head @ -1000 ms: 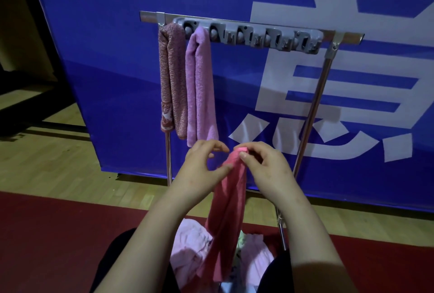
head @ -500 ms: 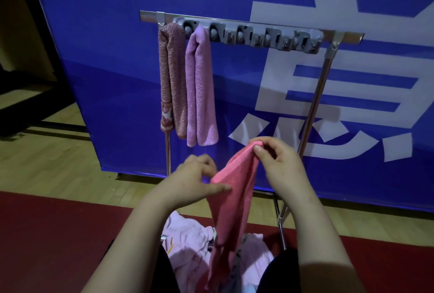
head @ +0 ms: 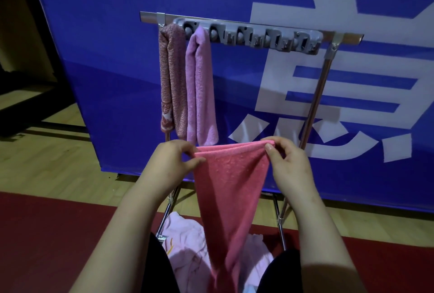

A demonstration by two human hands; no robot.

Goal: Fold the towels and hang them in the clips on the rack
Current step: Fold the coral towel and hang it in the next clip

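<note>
Room: A blue board (head: 112, 62) with large white characters fills the background. Below it is a wooden floor (head: 47, 159), and a red mat (head: 42, 234) runs across the bottom of the frame.
Rack: A metal rack (head: 315, 105) stands just in front of the board, with a grey clip strip (head: 258, 39) along its top bar, upper middle of the frame.
Already hung: A speckled brown towel (head: 172, 76) and a lilac towel (head: 202, 86) hang folded from the left end of the strip, touching side by side. The clips to their right look free.
Towel in hand: The pink towel (head: 231, 187) is at the centre of the frame. Its top edge is stretched level between your hands, and the rest narrows as it hangs toward the bottom.
Left grip (head: 173, 161): It is pinching the towel's top left corner between thumb and fingers.
Right grip (head: 288, 163): It is pinching the top right corner the same way.
Handling: Expect it to be light, soft and limp. The nap should resist slipping, but no fold will hold unless you keep it pinched.
Where to hold: Stay on the top corners while folding. For the clip, I judge the bunched top of the fold the best place.
Pile: Pale pink towels (head: 185, 241) lie at the bottom centre, behind the hanging one. You cannot tell what they rest on.
</note>
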